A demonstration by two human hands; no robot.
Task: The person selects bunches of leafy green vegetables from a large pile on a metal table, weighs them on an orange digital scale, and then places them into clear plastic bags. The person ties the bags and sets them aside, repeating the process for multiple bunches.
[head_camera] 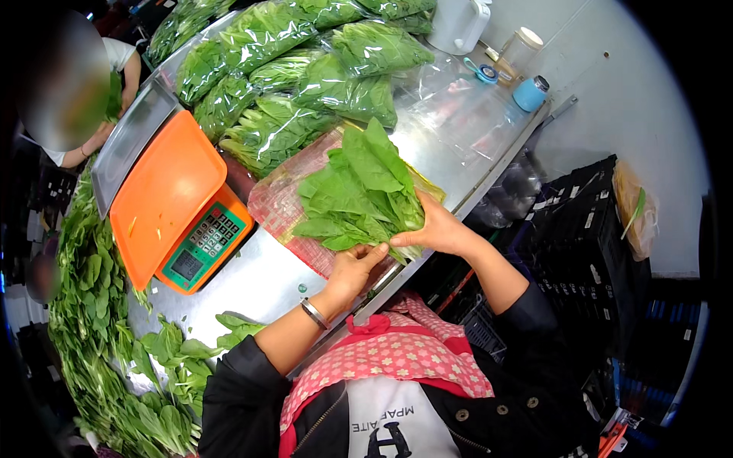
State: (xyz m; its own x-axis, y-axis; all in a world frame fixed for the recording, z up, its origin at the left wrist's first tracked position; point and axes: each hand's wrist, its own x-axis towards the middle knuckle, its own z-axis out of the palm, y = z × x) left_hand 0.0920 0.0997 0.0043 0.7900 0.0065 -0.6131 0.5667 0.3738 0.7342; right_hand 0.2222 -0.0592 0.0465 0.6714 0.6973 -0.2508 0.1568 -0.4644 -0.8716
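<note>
A bunch of leafy greens [366, 183] lies over a red mesh sack [280, 194] near the edge of the metal table. My right hand [438, 226] is wrapped around the stem side of the bunch, thumb across the stalks. My left hand [352, 272], with a bracelet at the wrist, pinches the stalk ends between thumb and fingers. To the left stands an orange digital scale [172, 194] with small yellow scraps on its tray. Plastic bags packed with greens [275, 126] are piled just beyond the sack.
Loose greens [91, 286] are heaped along the left. Clear plastic bags [458, 114], a light blue bottle [531, 93], a jar [518, 51] and a white pitcher [458, 26] are at the back right. Black crates [578, 229] stand right. Another person's arm [130, 74] shows upper left.
</note>
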